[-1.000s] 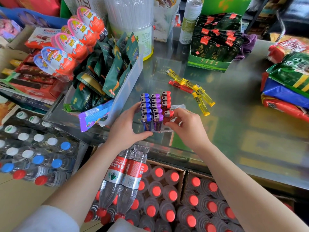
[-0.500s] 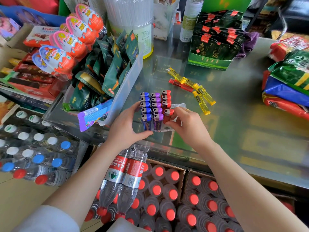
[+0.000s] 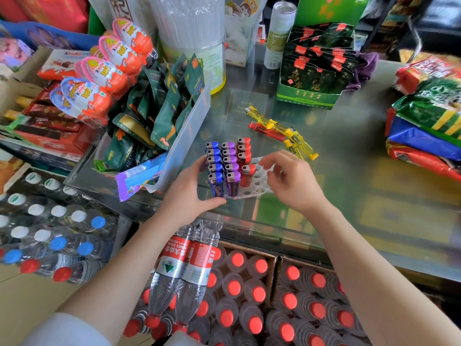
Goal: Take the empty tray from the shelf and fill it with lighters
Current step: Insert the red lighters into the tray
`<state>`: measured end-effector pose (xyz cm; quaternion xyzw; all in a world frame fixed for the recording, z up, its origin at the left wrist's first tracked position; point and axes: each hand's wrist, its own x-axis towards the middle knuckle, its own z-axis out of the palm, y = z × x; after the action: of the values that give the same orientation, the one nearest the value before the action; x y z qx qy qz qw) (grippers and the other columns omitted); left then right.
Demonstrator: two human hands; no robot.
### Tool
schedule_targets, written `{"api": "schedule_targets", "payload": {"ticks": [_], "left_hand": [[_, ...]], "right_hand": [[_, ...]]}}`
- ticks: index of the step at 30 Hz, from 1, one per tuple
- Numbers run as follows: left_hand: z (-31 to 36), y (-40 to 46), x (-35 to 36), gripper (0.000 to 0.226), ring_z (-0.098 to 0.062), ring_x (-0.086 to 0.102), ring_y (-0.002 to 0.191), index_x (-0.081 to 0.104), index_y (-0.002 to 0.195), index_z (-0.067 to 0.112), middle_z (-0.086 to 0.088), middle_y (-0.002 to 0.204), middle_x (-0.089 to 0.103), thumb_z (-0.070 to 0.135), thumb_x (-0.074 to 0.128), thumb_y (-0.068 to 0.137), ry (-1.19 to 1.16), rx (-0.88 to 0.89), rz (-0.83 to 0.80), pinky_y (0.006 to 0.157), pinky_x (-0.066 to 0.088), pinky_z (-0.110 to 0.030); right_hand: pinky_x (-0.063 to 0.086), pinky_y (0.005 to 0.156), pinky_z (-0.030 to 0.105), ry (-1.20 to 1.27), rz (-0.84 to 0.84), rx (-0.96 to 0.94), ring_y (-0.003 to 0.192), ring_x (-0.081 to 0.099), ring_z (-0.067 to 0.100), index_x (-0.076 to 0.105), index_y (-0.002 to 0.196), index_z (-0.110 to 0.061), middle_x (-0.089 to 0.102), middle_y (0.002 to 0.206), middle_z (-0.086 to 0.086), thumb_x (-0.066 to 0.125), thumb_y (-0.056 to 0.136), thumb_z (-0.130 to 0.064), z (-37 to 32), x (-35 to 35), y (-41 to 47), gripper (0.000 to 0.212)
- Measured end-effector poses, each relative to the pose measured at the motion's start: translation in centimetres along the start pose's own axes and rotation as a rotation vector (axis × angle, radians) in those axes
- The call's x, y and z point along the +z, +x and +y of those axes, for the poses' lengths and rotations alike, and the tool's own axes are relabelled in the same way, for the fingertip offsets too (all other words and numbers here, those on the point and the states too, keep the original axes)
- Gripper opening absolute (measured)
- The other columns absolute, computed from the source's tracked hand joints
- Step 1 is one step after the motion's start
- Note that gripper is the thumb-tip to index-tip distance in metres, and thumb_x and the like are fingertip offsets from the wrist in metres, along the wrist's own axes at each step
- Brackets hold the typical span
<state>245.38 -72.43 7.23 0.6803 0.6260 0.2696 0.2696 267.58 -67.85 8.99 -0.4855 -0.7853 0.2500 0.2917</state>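
a clear plastic tray (image 3: 259, 179) with round holes is seen on the glass counter (image 3: 349, 171), near its front edge, just right of a plastic bin (image 3: 189, 136) of green packets. three rows of lighters are stood upright in it: a blue row (image 3: 214, 161) on the left, a purple row (image 3: 230, 163) in the middle and a red row (image 3: 244, 156) on the right, the nearest red one (image 3: 247, 174) tilted slightly. holes on the tray's right side are left open. the tray's left edge is held by the left hand (image 3: 189, 193), with the thumb laid along the front edge and the fingers curved up against the blue row. the right hand (image 3: 291, 181) is held over the tray's right part with fingers loosely spread and curved; nothing is gripped in it, though its fingertips are blurred. further back on the counter, loose yellow lighters (image 3: 296, 138) and a red one (image 3: 265, 129) are lain in a small heap, partly hidden behind the right hand. the tray's far right corner is covered by that hand, and its clear base is hard to make out against the glass.
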Motion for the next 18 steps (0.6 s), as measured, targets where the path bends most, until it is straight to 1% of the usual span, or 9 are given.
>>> {"api": "schedule_targets", "payload": {"ticks": [1, 3, 4, 6, 8, 10, 12, 16, 18], "left_hand": [[0.1, 0.1, 0.0, 0.081, 0.003, 0.037, 0.109, 0.037, 0.132, 0.022, 0.014, 0.12, 0.046, 0.03, 0.08, 0.064, 0.004, 0.007, -0.007, 0.09, 0.029, -0.02], [0.2, 0.2, 0.1, 0.08, 0.002, 0.037, 0.111, 0.037, 0.132, 0.021, 0.013, 0.122, 0.046, 0.03, 0.079, 0.065, -0.001, 0.007, -0.019, 0.091, 0.029, -0.019], [0.3, 0.3, 0.1, 0.08, 0.003, 0.036, 0.111, 0.036, 0.133, 0.021, 0.014, 0.123, 0.045, 0.03, 0.079, 0.065, -0.01, 0.001, -0.019, 0.092, 0.028, -0.018], [0.3, 0.5, 0.1, 0.083, 0.007, 0.033, 0.11, 0.035, 0.134, 0.021, 0.017, 0.121, 0.041, 0.028, 0.08, 0.065, -0.025, -0.002, -0.012, 0.091, 0.025, -0.014], [0.5, 0.5, 0.1, 0.085, 0.009, 0.031, 0.11, 0.033, 0.136, 0.021, 0.018, 0.121, 0.038, 0.027, 0.08, 0.065, -0.031, -0.003, -0.006, 0.091, 0.024, -0.013], [0.5, 0.4, 0.2, 0.086, 0.01, 0.03, 0.11, 0.032, 0.136, 0.021, 0.02, 0.122, 0.037, 0.027, 0.08, 0.065, -0.04, -0.011, -0.005, 0.092, 0.023, -0.013], [0.4, 0.5, 0.2, 0.086, 0.012, 0.029, 0.11, 0.032, 0.136, 0.022, 0.02, 0.122, 0.037, 0.027, 0.08, 0.065, -0.051, -0.024, -0.004, 0.091, 0.023, -0.012], [0.1, 0.5, 0.3, 0.087, 0.014, 0.029, 0.108, 0.032, 0.136, 0.023, 0.02, 0.121, 0.037, 0.025, 0.081, 0.064, -0.079, -0.046, 0.003, 0.084, 0.02, 0.005], [0.1, 0.5, 0.3, 0.086, 0.013, 0.03, 0.108, 0.032, 0.136, 0.024, 0.021, 0.119, 0.036, 0.025, 0.081, 0.064, -0.084, -0.051, 0.003, 0.084, 0.02, 0.004]], "right_hand": [[0.036, 0.059, 0.009, -0.01, 0.069, 0.021, 0.064, 0.05, 0.013, 0.063, 0.093, -0.007, 0.06, 0.087, 0.003, 0.051, 0.079, 0.005, 0.4, -0.2, 0.5, 0.022], [0.04, 0.064, 0.018, -0.092, 0.169, 0.07, 0.072, 0.056, 0.019, 0.064, 0.096, -0.005, 0.065, 0.095, 0.01, 0.049, 0.085, 0.0, 1.0, -0.3, 1.7, 0.019], [0.042, 0.069, 0.023, -0.136, 0.188, 0.097, 0.079, 0.059, 0.025, 0.064, 0.1, -0.004, 0.066, 0.1, 0.013, 0.047, 0.087, -0.003, 1.3, -0.3, 2.4, 0.02], [0.046, 0.077, 0.035, -0.22, 0.167, 0.127, 0.094, 0.056, 0.035, 0.061, 0.107, -0.003, 0.064, 0.106, 0.019, 0.043, 0.089, -0.003, 1.9, 0.0, 3.9, 0.025], [0.045, 0.078, 0.041, -0.347, 0.104, 0.127, 0.095, 0.051, 0.037, 0.059, 0.108, -0.001, 0.061, 0.106, 0.021, 0.04, 0.088, 0.0, 2.5, 0.6, 5.2, 0.027], [0.043, 0.076, 0.041, -0.464, 0.047, 0.15, 0.094, 0.049, 0.037, 0.056, 0.104, 0.001, 0.059, 0.106, 0.021, 0.04, 0.088, 0.002, 2.8, 1.0, 6.4, 0.023], [0.044, 0.073, 0.038, -0.514, 0.022, 0.183, 0.097, 0.05, 0.037, 0.054, 0.101, 0.002, 0.057, 0.107, 0.021, 0.045, 0.086, 0.003, 2.7, 1.2, 7.3, 0.018], [0.039, 0.064, 0.035, -0.59, -0.026, 0.192, 0.097, 0.051, 0.037, 0.052, 0.099, 0.002, 0.054, 0.107, 0.021, 0.053, 0.084, 0.002, 2.6, 1.2, 8.1, 0.015], [0.037, 0.061, 0.034, -0.633, -0.039, 0.195, 0.095, 0.052, 0.037, 0.053, 0.099, 0.003, 0.053, 0.107, 0.02, 0.054, 0.084, 0.003, 2.7, 1.2, 8.3, 0.015]]}}
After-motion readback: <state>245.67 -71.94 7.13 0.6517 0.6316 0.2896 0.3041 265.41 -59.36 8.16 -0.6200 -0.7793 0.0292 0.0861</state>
